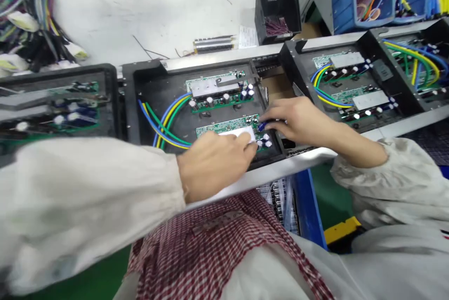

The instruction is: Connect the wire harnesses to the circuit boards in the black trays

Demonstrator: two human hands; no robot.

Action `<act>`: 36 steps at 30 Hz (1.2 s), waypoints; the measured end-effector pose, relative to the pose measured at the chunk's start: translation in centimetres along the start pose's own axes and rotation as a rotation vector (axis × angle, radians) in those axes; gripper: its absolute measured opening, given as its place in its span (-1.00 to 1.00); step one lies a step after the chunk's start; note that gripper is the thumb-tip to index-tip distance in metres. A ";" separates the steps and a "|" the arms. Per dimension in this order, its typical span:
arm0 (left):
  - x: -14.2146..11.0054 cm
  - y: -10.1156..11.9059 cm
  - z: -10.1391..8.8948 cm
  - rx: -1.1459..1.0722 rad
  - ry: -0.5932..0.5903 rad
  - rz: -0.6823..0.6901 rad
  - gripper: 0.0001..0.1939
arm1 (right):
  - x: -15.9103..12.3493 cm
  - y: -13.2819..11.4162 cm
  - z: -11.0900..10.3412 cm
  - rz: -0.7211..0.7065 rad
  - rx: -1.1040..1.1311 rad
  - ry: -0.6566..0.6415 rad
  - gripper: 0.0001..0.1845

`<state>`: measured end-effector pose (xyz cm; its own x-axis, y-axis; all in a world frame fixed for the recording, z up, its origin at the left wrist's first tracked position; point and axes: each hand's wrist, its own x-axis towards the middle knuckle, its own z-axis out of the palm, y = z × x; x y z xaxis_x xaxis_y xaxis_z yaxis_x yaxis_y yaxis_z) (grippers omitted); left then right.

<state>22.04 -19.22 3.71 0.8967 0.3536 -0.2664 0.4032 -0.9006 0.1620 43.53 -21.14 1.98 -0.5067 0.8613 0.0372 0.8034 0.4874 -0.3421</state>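
One circuit board (224,125), lengthwise left-to-right
Blue component (262,126) was pinched by right hand (298,120); left hand (218,162) was curled over board, grip indiscernible.

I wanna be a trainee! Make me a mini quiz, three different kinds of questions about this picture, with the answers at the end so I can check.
1. Multiple choice: Which hand has its fingertips at the small blue part by the right end of the nearer circuit board in the black tray?
A) Left
B) Right
C) Neither

2. True or false: All the wires in that tray are red.

3. Fill in the blank: The small black bin behind the trays holds thin ____ pieces.

Key:
1. B. The right hand is there; the left hand lies over the same board.
2. False. The wires are blue, yellow and green.
3. Purple.
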 end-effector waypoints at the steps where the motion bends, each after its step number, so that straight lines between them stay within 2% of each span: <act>1: -0.2 1.0 0.6 0.081 -0.013 0.019 -0.58 | -0.1 0.4 0.4 -0.002 -0.007 -0.037 -0.82; 4: -0.3 2.8 2.0 0.174 -0.020 -0.022 -0.49 | -0.1 0.6 1.4 0.032 -0.005 -0.107 -0.81; 7: 0.0 3.1 2.8 0.173 -0.026 -0.036 -0.47 | 0.1 0.3 1.8 0.079 -0.016 -0.141 -0.81; 11: 0.2 3.0 3.2 0.171 -0.030 -0.030 -0.47 | 0.5 0.0 1.7 0.066 -0.084 -0.212 -0.82; 15: -0.3 3.3 3.1 0.179 -0.010 -0.034 -0.39 | 0.8 -0.4 1.7 0.033 -0.193 -0.277 -0.77; 17: -1.2 3.6 2.9 0.168 -0.020 0.000 -0.43 | 0.9 -0.7 1.6 0.005 -0.256 -0.294 -0.77; 21: -3.9 4.2 2.8 0.196 -0.033 0.098 -0.75 | 1.1 -1.2 1.6 -0.020 -0.343 -0.298 -0.83; 26: -6.5 4.2 3.7 0.264 0.128 0.111 -0.76 | 1.3 -1.1 1.8 -0.026 -0.407 -0.280 -0.88; 28: -7.4 3.9 4.1 0.275 0.157 0.108 -0.75 | 1.3 -1.0 1.8 -0.031 -0.422 -0.274 -0.88; 32: -9.6 3.3 4.2 0.278 0.153 0.070 -0.73 | 1.6 -1.1 1.6 0.009 -0.386 -0.267 -0.87; 36: -11.9 2.6 3.8 0.266 0.070 -0.087 -0.68 | 2.4 -0.9 1.6 -0.002 -0.310 -0.267 -0.83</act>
<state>11.70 -26.74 3.72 0.8751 0.4405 -0.2003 0.4253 -0.8976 -0.1161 41.08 -19.72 0.89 -0.5390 0.8128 -0.2210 0.8379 0.5443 -0.0418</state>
